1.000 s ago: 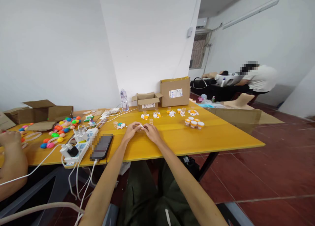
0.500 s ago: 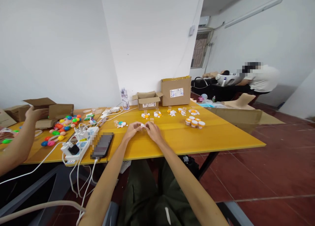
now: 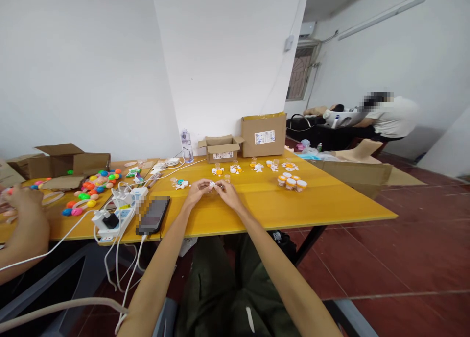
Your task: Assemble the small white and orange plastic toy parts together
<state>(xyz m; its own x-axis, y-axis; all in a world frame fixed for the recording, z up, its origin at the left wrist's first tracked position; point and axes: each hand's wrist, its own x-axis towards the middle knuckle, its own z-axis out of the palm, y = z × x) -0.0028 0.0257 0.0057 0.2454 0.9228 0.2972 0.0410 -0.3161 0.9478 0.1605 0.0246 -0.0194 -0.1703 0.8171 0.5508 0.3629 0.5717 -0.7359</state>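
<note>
my phone [image 3: 153,215] lies face up on the yellow bench [image 3: 312,204]. left of it, a power strip [image 3: 113,218]; beyond that, coloured balls [image 3: 91,190]. far behind it, two cardboard boxes [image 3: 263,134].

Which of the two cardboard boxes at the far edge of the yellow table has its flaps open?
The smaller box, left of the taller box, whose top is shut.

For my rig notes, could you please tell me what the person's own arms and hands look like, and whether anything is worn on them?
Both arms are bare from the frame's lower edge up to the hands: no sleeves, gloves, watch or bands show. The left hand and right hand are bare too, with no rings that can be made out at this size. No cables or markings show on either arm. Dark olive trousers show between the forearms.
</note>
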